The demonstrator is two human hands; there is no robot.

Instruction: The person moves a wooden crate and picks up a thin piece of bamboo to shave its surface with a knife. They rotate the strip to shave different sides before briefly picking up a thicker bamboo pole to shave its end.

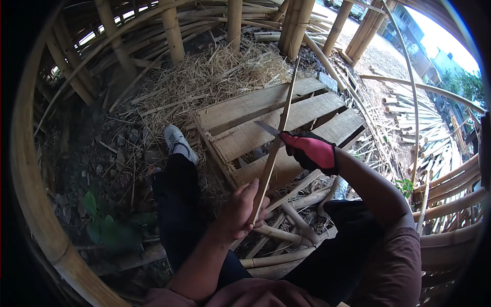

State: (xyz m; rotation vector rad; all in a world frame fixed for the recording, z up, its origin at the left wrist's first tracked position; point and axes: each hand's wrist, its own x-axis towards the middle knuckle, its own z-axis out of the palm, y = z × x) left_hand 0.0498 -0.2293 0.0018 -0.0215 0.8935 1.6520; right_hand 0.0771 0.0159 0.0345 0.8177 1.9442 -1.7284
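A long, narrow bamboo strip [271, 165] slants up and away from me, over a low slatted wooden pallet [286, 116]. My bare left hand [244, 207] is closed round its near end. My right hand [311, 152], in a red and black glove, grips a knife [267, 128] whose blade points to the left and lies against or just over the strip; the handle is hidden in the glove. The strip's far end reaches past the pallet's back edge.
Shavings [225, 71] are heaped behind the pallet. Bamboo posts [235, 23] stand at the back. Cut bamboo poles [294, 225] lie between my legs, and more bamboo pieces [432, 138] are piled at right. A curved bamboo pole [38, 194] runs along the left.
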